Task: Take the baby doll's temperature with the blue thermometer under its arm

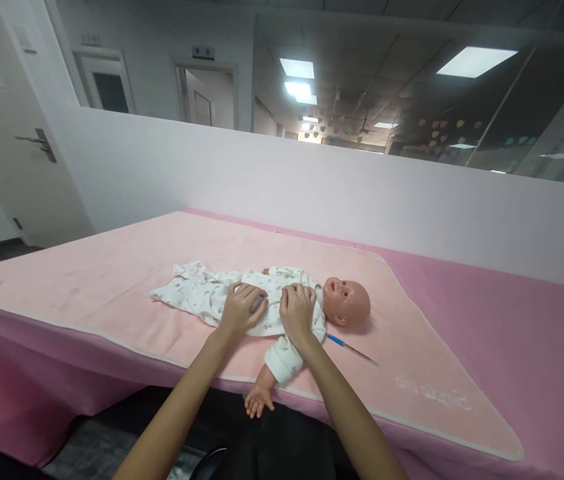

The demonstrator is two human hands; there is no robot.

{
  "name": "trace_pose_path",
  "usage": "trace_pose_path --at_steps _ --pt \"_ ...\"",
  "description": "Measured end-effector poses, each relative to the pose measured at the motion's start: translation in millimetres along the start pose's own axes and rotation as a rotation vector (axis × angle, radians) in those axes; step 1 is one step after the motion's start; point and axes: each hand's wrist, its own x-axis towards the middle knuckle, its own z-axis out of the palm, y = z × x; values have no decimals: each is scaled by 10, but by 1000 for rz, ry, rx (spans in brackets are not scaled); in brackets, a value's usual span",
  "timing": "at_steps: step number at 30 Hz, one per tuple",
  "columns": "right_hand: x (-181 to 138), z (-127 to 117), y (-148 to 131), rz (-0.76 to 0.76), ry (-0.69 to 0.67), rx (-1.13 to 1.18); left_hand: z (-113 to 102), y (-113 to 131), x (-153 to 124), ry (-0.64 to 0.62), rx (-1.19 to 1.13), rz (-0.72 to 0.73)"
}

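A baby doll [347, 303] lies on its back, head to the right, in a white patterned romper [202, 293]. My left hand [245, 307] rests on the romper at the belly, fingers curved and thumb held apart. On the doll's upper chest lies my right hand [298, 307], its fingers bent over the cloth and slightly apart; their tips are partly hidden. Nothing shows between the fingers of either hand. The doll's near arm [261, 393] sticks out over the bed edge, beneath my right wrist. The romper's leg end stretches flat to the left.
A thin thermometer-like stick with a blue end [336, 340] lies beside the doll's head. Under the doll is a pale pink mat [112, 267] on a darker pink sheet [537, 313]. A white wall [262, 177] with glass above runs behind; a door [17, 127] stands left.
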Motion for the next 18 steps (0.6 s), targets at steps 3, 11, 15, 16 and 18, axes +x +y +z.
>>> trace_pose_path --at_steps 3,11,15,16,18 --pt "25 -40 -17 -26 -28 20 20 1 -1 -7 13 30" --pt "-529 -722 338 13 64 110 58 27 -1 52 27 38" --pt "-1089 -989 951 188 46 -190 57 34 -2 55 37 9" --pt "-1183 -1027 1083 201 12 -251 57 37 -4 52 35 2" --pt "-1283 -1096 1268 168 -80 -257 57 51 -2 49 22 -12"
